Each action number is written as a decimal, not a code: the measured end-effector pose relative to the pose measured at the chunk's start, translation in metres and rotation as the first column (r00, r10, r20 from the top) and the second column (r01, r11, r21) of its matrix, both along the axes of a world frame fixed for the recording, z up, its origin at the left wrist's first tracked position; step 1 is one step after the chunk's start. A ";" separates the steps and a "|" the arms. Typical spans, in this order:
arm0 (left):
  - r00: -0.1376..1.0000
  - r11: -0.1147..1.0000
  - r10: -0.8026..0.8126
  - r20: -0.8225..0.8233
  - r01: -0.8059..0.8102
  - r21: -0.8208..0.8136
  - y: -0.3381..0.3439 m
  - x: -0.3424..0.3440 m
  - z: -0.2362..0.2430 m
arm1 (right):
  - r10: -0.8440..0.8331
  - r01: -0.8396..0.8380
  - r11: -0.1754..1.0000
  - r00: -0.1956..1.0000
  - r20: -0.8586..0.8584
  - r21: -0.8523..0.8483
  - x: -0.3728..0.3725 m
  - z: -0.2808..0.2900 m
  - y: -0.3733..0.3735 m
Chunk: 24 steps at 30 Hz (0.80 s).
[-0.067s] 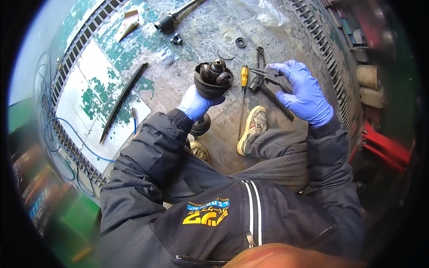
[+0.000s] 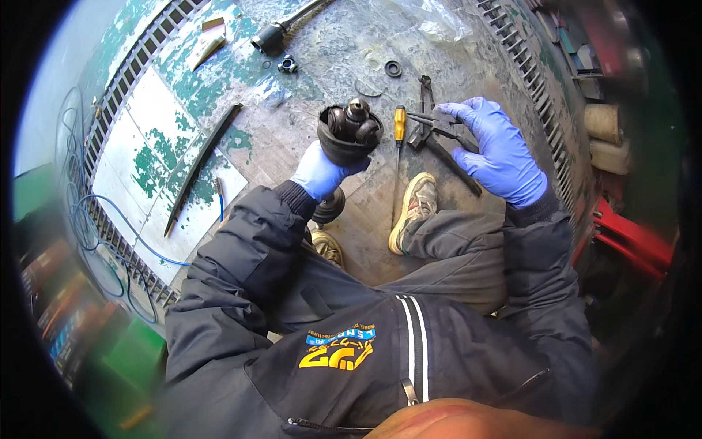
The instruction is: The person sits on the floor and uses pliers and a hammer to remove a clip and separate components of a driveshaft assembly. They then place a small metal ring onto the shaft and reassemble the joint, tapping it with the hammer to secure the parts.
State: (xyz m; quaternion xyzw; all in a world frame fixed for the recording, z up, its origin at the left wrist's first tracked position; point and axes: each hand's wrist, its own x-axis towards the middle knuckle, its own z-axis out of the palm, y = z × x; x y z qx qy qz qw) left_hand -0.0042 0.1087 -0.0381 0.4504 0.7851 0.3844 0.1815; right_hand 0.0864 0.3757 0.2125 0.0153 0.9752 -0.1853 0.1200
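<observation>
In my gloved left hand (image 2: 323, 173) is a greasy axle joint (image 2: 349, 133), held upright with its rollers and shaft end showing in a dark cup-shaped housing; a lower part (image 2: 329, 208) hangs beneath. My gloved right hand (image 2: 504, 157) grips black pliers (image 2: 440, 129), with thumb and forefinger bent round the handles and their tips reaching left beside a yellow-handled screwdriver (image 2: 400, 126). Under the pliers lie a long dark bar (image 2: 453, 164) and another black tool (image 2: 425, 102). A black ring (image 2: 393, 69) lies farther off on the worn floor.
A long dark strip (image 2: 201, 164) and blue hose (image 2: 139, 238) lie left. Another axle shaft (image 2: 270, 36), small joint part (image 2: 288, 64) and plastic bag (image 2: 435, 22) lie beyond. Drain grates (image 2: 121, 88) border both sides. A red metal frame (image 2: 629, 241) stands right, near my outstretched legs.
My right hand has shifted very slightly upward with the pliers. My left hand and the joint are almost unchanged.
</observation>
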 end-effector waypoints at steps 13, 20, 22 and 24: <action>0.894 0.882 0.420 0.154 -0.443 0.164 -0.002 0.029 0.069 | 0.039 -0.039 0.999 0.999 -0.004 0.024 0.011 0.035 0.003; 0.930 0.917 0.365 -0.032 -0.365 -0.161 -0.010 0.027 0.062 | 0.145 -0.144 0.961 0.989 0.013 0.238 0.016 0.039 -0.002; 0.932 0.920 0.358 -0.064 -0.363 -0.145 -0.013 0.028 0.056 | 0.153 -0.160 0.953 0.987 0.046 0.258 0.017 0.035 -0.005; 0.936 0.929 0.342 -0.085 -0.350 -0.117 -0.015 0.030 0.050 | 0.164 -0.185 0.945 0.982 0.098 0.268 0.017 0.030 -0.007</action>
